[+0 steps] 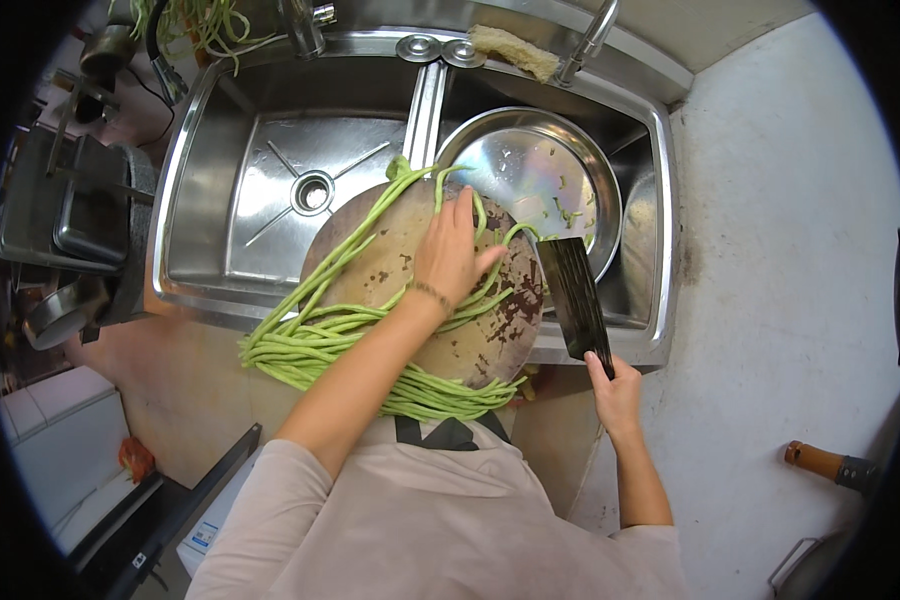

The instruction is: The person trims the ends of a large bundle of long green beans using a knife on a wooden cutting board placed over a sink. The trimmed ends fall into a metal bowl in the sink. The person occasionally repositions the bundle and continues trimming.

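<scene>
My left hand (450, 251) lies palm down over the round wooden cutting board (390, 262), fingers stretched towards its far rim and thumb spread. A few yardlong beans (482, 214) curve out from under it; whether the hidden fingertips pinch any cannot be seen. A thick bunch of long green beans (307, 349) runs along the board's left and near sides, some hanging over its edge. To the right, my right hand (616, 390) grips the handle of a dark-bladed cleaver (574, 296). Its blade points away from me, beside the board's right rim.
The board sits over a double stainless-steel sink (160, 247). In the right basin a wide metal pan (525, 146) holds small green bits. Behind are a faucet (589, 41), a loofah sponge (514, 51) and drain strainers (418, 49). A brown-handled object (817, 459) lies at right.
</scene>
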A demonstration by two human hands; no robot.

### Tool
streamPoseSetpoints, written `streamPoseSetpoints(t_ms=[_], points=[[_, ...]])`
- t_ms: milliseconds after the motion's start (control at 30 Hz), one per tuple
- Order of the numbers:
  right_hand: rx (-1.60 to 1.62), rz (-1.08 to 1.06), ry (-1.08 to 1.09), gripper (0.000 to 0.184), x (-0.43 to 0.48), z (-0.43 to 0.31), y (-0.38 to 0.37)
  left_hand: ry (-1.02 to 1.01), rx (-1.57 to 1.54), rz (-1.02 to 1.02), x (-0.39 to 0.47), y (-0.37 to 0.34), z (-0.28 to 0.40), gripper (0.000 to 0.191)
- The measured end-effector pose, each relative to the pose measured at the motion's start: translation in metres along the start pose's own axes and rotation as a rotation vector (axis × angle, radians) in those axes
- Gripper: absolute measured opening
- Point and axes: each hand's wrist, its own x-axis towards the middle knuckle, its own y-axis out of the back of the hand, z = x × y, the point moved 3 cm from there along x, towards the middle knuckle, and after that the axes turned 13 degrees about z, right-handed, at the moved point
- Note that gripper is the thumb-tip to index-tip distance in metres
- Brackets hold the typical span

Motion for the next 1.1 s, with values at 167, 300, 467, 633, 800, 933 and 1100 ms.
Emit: streamPoseSetpoints(t_ms=[167, 300, 467, 633, 800, 933, 1100], points=[[0.058, 0.047, -0.001, 0.028, -0.007, 0.009, 0.0, 0.004, -0.397, -0.045, 0.015, -0.015, 0.006, 0.037], [0.077, 0.035, -0.059, 0.027, -0.01, 0.016, 0.001, -0.062, -0.303, -0.105, 0.004, -0.032, 0.016, 0.034], [0.069, 0.051, -0.088, 0.027, -0.013, 0.021, 0.002, -0.162, -0.084, -0.083, 0.011, -0.051, 0.013, 0.032], [0.107, 0.057, -0.109, 0.027, -0.017, 0.022, 0.001, -0.244, -0.034, -0.131, 0.002, -0.039, 0.024, 0.031], [0.11, 0.022, -0.109, 0.028, -0.015, 0.013, -0.004, -0.199, -0.038, -0.045, -0.013, -0.011, 0.016, 0.038], [0.116, 0.004, -0.067, 0.026, -0.011, 0.001, -0.005, 0.103, -0.157, -0.046, -0.022, 0.001, 0.0, 0.043], [-0.024, -0.053, 0.05, 0.022, -0.005, -0.014, -0.002, 0.719, -0.715, -0.109, -0.064, 0.023, -0.012, 0.051]])
